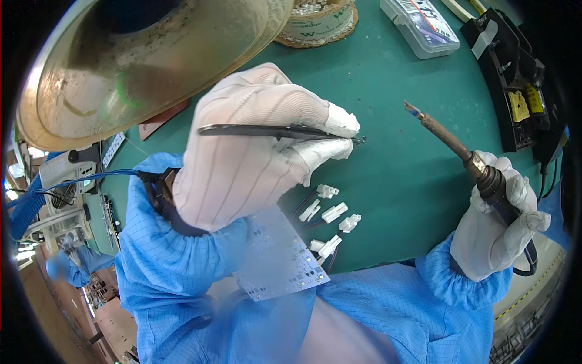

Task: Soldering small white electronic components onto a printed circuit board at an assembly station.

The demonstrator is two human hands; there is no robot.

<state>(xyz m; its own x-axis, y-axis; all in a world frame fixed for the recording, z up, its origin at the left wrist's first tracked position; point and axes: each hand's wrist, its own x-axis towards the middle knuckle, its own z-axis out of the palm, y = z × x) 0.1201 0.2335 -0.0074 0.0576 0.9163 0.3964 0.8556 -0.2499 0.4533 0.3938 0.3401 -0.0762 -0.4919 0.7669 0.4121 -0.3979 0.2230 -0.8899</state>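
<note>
Head view: A gloved left hand (242, 158) clamps thumb and fingers along black tweezers (260, 130), presumably for fine control, their tips at a speck too small to identify. At 2 o'clock from those tips, a soldering iron (448, 138) points toward 10, the right hand's (484, 235) fingers wrapped around its grip, likely away from heat. White connectors (334, 212) lie within reach at 6.

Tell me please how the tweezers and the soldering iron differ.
The tweezers are slim and black; the iron is thicker, with a brownish shaft. The tweezers point right, nearly level in the picture; the iron slants, its tip toward the upper left. The left hand holds the tweezers, the right hand the iron. Both are in gloved hands.
</note>
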